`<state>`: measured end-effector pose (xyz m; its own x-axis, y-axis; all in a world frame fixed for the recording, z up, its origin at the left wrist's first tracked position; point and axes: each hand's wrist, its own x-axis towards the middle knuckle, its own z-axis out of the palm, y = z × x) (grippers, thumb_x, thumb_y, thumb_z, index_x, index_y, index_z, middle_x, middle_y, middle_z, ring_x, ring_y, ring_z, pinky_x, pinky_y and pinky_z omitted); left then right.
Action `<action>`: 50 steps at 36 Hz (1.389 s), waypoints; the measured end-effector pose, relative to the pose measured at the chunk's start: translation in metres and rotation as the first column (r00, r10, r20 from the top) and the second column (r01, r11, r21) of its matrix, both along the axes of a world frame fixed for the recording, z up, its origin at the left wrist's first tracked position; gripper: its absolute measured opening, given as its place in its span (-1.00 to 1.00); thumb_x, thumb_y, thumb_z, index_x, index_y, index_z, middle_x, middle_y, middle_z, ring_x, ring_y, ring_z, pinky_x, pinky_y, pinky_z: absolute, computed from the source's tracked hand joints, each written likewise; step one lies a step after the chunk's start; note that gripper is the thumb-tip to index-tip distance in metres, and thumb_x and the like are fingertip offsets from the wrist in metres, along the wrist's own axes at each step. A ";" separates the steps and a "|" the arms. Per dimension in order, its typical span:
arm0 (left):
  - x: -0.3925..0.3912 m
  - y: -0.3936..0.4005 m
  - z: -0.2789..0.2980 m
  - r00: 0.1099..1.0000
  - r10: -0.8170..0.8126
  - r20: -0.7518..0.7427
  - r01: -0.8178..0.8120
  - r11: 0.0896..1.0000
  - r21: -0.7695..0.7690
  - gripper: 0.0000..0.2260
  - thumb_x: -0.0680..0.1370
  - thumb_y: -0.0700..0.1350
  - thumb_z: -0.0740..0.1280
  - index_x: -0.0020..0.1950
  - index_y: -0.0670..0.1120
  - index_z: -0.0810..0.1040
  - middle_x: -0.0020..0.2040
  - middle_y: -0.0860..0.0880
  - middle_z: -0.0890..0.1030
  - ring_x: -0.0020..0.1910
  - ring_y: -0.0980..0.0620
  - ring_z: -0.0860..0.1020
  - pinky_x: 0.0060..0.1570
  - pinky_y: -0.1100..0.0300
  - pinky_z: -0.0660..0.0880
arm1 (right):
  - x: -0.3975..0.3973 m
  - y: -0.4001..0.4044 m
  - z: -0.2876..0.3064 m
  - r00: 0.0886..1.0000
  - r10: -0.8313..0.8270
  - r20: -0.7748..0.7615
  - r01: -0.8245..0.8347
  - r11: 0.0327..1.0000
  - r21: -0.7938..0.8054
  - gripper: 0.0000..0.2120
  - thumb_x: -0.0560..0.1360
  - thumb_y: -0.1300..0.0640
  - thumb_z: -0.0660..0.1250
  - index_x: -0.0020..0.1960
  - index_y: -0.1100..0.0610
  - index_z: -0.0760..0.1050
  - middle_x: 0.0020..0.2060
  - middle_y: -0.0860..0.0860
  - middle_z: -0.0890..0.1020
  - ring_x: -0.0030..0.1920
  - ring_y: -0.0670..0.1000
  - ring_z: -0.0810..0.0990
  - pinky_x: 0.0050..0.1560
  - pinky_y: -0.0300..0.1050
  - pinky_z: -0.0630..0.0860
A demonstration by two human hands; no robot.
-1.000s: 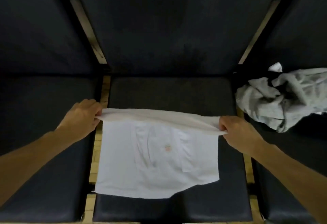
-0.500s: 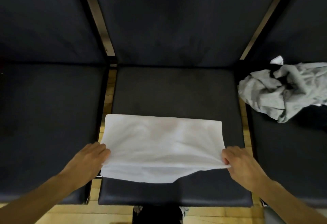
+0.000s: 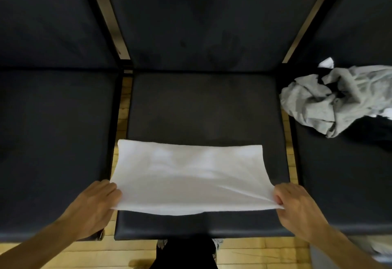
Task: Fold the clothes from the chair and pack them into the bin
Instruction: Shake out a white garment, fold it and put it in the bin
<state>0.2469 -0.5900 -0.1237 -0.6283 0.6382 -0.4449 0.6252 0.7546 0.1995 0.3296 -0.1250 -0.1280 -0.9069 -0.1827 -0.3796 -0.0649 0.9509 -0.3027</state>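
Right now both hands, left [image 3: 96, 209] & right [image 3: 297, 209], pinch near corners of the thin, limp white cotton garment [image 3: 188, 175], folded on the middle black padded chair seat [image 3: 203, 109]; light, floppy, so grip at corners w/ slight tension.

Middle chair seat [image 3: 203, 107]: folded white garment [image 3: 188, 175] on front; right seat [image 3: 343, 183]: crumpled grey clothes [image 3: 331, 103]
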 end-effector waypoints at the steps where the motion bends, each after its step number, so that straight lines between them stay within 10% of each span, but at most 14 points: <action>1: -0.001 -0.002 0.004 1.000 0.003 0.017 -0.003 1.000 -0.019 -0.48 -0.18 -0.12 0.65 -0.34 0.01 0.52 -0.36 0.06 0.53 -0.47 0.09 0.50 -0.44 0.31 0.48 | 0.001 0.000 0.003 1.000 0.000 0.018 0.000 1.000 0.017 -0.46 -0.16 0.29 0.65 -0.36 0.02 0.40 -0.45 -0.12 0.48 -0.46 -0.14 0.40 -0.38 -0.30 0.47; 4: 0.001 -0.002 0.011 0.995 -0.003 0.100 0.013 0.995 -0.102 -0.52 -0.17 -0.05 0.64 -0.35 0.02 0.54 -0.35 0.08 0.53 -0.48 0.08 0.49 -0.43 0.33 0.46 | 0.006 -0.005 0.009 0.996 0.025 0.091 -0.030 0.998 0.061 -0.41 -0.25 0.22 0.65 -0.37 -0.01 0.40 -0.47 -0.15 0.47 -0.42 -0.17 0.27 -0.44 -0.32 0.39; 7: 0.006 0.010 0.014 0.978 -0.092 0.186 0.133 0.967 -0.218 -0.71 0.36 -0.04 0.43 0.05 0.03 0.51 0.07 0.05 0.51 -0.02 0.08 0.48 -0.01 0.23 0.37 | 0.012 -0.012 0.005 0.977 0.084 0.198 -0.111 0.985 0.132 -0.39 -0.26 0.13 0.64 -0.33 -0.08 0.39 -0.41 -0.20 0.37 -0.38 -0.17 0.24 -0.38 -0.33 0.23; 10: 0.016 0.011 -0.003 0.949 -0.081 0.305 0.167 0.949 -0.269 -0.71 0.56 0.02 0.14 0.26 0.01 0.37 0.29 0.03 0.35 0.22 0.04 0.33 0.16 0.16 0.24 | 0.010 -0.027 0.006 0.943 0.124 0.308 -0.182 0.969 0.168 -0.58 0.29 0.11 0.50 0.08 -0.06 0.45 -0.05 -0.12 0.44 -0.08 -0.13 0.37 -0.06 -0.18 0.36; 15: 0.012 0.029 -0.017 0.980 -0.013 0.200 0.066 0.963 -0.260 -0.68 0.59 0.11 0.06 0.21 0.00 0.46 0.19 0.06 0.45 0.10 0.13 0.40 0.19 0.21 0.33 | -0.008 -0.043 0.004 0.914 0.052 0.402 -0.128 0.978 0.165 -0.55 0.53 0.21 0.19 0.38 -0.04 0.25 0.30 -0.09 0.35 0.28 -0.07 0.32 0.36 -0.19 0.20; 20: 0.007 0.069 -0.025 0.995 0.065 0.070 -0.057 0.993 -0.101 -0.74 0.18 0.04 0.59 -0.27 0.01 0.58 -0.29 0.07 0.55 -0.41 0.17 0.46 -0.39 0.31 0.47 | -0.053 -0.071 0.000 0.966 0.080 0.246 -0.124 0.978 0.169 -0.61 0.51 0.15 0.23 0.33 0.01 0.35 0.25 -0.03 0.41 0.26 -0.01 0.38 0.36 -0.11 0.27; 24: 0.020 0.105 -0.042 0.965 0.251 0.070 -0.245 0.966 -0.088 -0.58 0.42 0.17 0.40 0.14 -0.06 0.56 0.12 -0.05 0.57 -0.03 -0.03 0.58 -0.12 0.10 0.56 | -0.094 -0.106 -0.018 0.994 0.109 0.006 -0.109 0.992 0.062 -0.42 0.15 0.16 0.58 0.16 0.14 0.57 0.08 0.12 0.59 0.08 0.16 0.60 0.11 0.01 0.53; 28: 0.031 0.121 -0.058 0.919 0.387 0.070 -0.375 0.917 -0.138 -0.25 0.11 0.36 0.50 0.10 -0.11 0.51 0.04 -0.17 0.60 -0.11 -0.17 0.61 -0.29 -0.05 0.59 | -0.125 -0.139 -0.031 0.985 0.103 0.137 -0.116 0.989 0.088 -0.40 0.56 0.08 0.25 0.51 0.10 0.09 0.41 0.06 0.29 0.42 0.10 0.24 0.42 0.01 0.15; 33: 0.017 0.119 -0.074 0.946 0.322 0.036 -0.315 0.941 -0.123 -0.03 0.00 0.31 0.57 0.26 -0.13 0.38 0.27 -0.24 0.51 0.16 -0.30 0.54 0.05 -0.32 0.47 | -0.134 -0.137 -0.050 0.980 -0.003 0.200 -0.035 0.982 0.187 -0.69 0.55 0.16 0.21 0.28 0.11 0.35 0.22 0.06 0.46 0.25 0.11 0.42 0.25 -0.01 0.31; 36: -0.029 0.124 -0.071 0.937 0.320 -0.137 -0.344 0.913 -0.219 -0.05 0.31 0.32 0.42 0.50 -0.14 0.15 0.52 -0.24 0.14 0.47 -0.31 0.16 0.33 -0.37 0.06 | -0.133 -0.119 -0.044 0.941 -0.179 0.286 0.121 0.970 0.209 -0.74 0.55 0.13 0.21 0.22 0.14 0.35 0.20 0.09 0.48 0.22 0.15 0.49 0.16 -0.03 0.40; 38: -0.058 0.134 -0.066 0.883 0.416 -0.217 -0.463 0.849 -0.256 -0.13 0.48 0.30 0.23 0.54 -0.12 -0.13 0.55 -0.20 -0.14 0.52 -0.25 -0.08 0.39 -0.29 -0.11 | -0.127 -0.106 -0.039 0.873 -0.281 0.398 0.203 0.952 0.228 -0.76 0.52 0.11 0.25 0.15 0.15 0.37 0.14 0.11 0.52 0.13 0.17 0.54 0.07 -0.02 0.45; 42: -0.079 0.158 -0.051 0.608 0.789 -0.091 -0.793 0.597 -0.123 -0.24 0.49 0.20 0.33 0.47 -0.14 0.03 0.44 -0.17 0.19 0.40 -0.18 0.25 0.32 -0.10 0.28 | -0.109 -0.096 -0.040 0.619 -0.410 0.670 0.420 0.893 0.159 -0.75 0.45 0.07 0.38 0.02 0.17 0.40 -0.09 0.10 0.59 -0.14 0.09 0.63 -0.07 0.01 0.62; 46: -0.066 0.160 -0.053 0.239 0.947 0.215 -0.953 0.271 -0.136 -0.28 0.46 0.15 0.39 0.40 -0.18 0.12 0.34 -0.21 0.34 0.27 -0.24 0.42 0.19 -0.16 0.45 | -0.117 -0.099 -0.040 0.565 -0.634 0.528 0.729 0.683 0.039 -0.62 0.43 -0.03 0.43 0.06 0.17 0.38 -0.09 0.06 0.56 -0.09 0.08 0.58 -0.11 -0.04 0.55; 50: -0.064 0.158 -0.054 0.267 0.914 0.304 -0.917 0.339 -0.212 -0.36 0.46 0.13 0.40 0.33 -0.18 0.20 0.25 -0.19 0.44 0.15 -0.23 0.51 0.05 -0.09 0.52 | -0.131 -0.111 -0.043 0.414 -0.747 0.521 0.885 0.464 -0.039 -0.44 0.40 -0.01 0.47 0.21 0.24 0.32 0.06 0.13 0.54 0.00 0.14 0.57 -0.02 0.00 0.55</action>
